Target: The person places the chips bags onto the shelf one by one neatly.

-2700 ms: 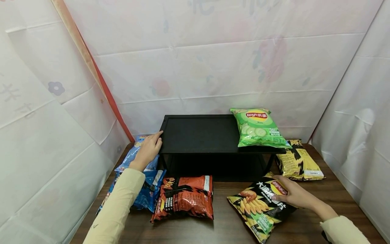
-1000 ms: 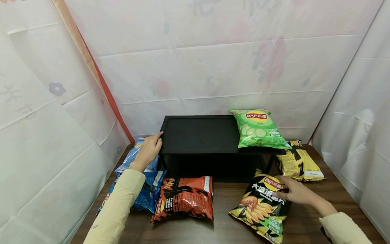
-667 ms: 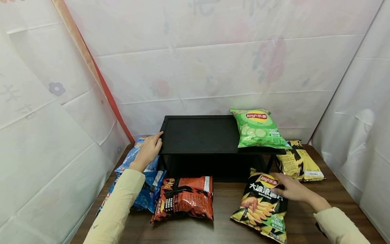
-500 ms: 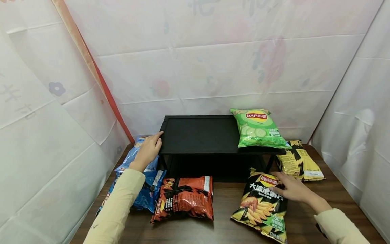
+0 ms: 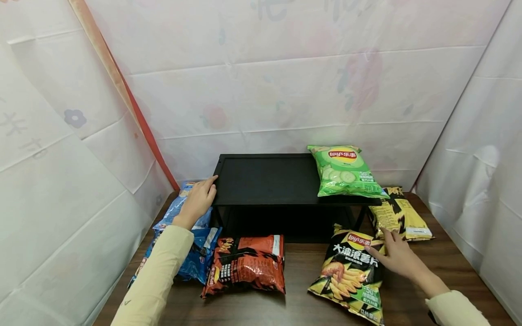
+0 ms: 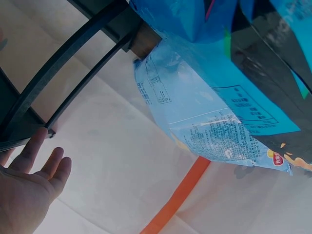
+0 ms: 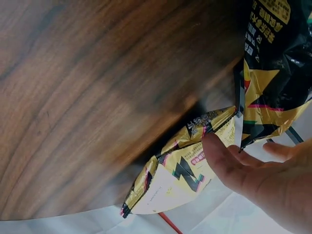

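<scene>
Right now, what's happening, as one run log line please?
left grip: at left edge of black shelf | right grip: by black chip bag | green chip bag: on shelf top

Wooden table (image 5: 297,290), dark brown, grain showing, a soft sheen near the front. Red chip bag (image 5: 248,265) lying on it, white label at its upper right. Dark blue bag (image 5: 197,258) just left; lighter blue bag (image 5: 173,213) behind that. Green bag (image 5: 344,172) right of centre, cucumber slices printed. White cloth (image 5: 265,99) behind — creased, faint fruit print. Red-orange strip (image 5: 150,133) slants down the left corner; grey-purple flower print (image 5: 75,118) farther left.
</scene>
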Action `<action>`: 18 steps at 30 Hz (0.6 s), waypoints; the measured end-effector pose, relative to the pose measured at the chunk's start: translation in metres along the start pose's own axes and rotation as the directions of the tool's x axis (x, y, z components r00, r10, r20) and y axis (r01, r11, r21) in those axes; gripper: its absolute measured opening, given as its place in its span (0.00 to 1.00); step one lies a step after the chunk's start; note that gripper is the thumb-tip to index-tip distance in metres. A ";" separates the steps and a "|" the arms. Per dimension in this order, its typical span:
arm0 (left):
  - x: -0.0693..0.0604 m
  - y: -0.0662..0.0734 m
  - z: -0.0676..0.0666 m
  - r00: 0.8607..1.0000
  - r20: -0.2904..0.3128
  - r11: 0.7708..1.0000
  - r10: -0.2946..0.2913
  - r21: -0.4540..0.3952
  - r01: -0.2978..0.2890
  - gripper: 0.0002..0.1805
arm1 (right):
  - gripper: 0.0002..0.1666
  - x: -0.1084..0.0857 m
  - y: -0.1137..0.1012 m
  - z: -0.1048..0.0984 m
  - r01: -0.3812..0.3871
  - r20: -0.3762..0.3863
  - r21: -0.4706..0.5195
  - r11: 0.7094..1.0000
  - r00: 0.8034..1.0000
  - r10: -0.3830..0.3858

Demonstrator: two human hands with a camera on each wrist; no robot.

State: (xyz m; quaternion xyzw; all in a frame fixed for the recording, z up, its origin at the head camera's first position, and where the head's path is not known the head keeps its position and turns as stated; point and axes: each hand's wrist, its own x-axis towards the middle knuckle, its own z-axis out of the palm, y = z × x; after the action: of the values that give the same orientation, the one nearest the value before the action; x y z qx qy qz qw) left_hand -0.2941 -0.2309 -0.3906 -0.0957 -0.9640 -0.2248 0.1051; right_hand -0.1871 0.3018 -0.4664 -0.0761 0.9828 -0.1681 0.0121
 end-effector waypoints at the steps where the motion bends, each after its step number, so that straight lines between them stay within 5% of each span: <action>1: 0.000 0.000 0.000 1.000 0.000 1.000 -0.001 0.000 0.001 0.26 | 0.55 0.000 0.000 0.001 -0.007 0.003 0.014 1.000 1.000 0.007; 11: -0.001 -0.001 0.000 1.000 -0.001 1.000 0.003 -0.004 -0.003 0.26 | 0.57 0.001 -0.002 0.004 -0.073 0.101 0.122 0.990 0.993 0.060; 18: 0.000 0.000 0.000 1.000 0.001 1.000 0.006 -0.008 -0.006 0.26 | 0.53 0.001 -0.002 0.007 -0.019 0.074 0.155 0.988 0.997 0.007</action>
State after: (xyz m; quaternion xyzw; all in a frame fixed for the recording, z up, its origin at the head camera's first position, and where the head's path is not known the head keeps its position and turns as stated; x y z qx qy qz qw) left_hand -0.2940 -0.2313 -0.3906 -0.0993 -0.9629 -0.2281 0.1049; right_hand -0.1877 0.2980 -0.4721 -0.0748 0.9660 -0.2412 0.0553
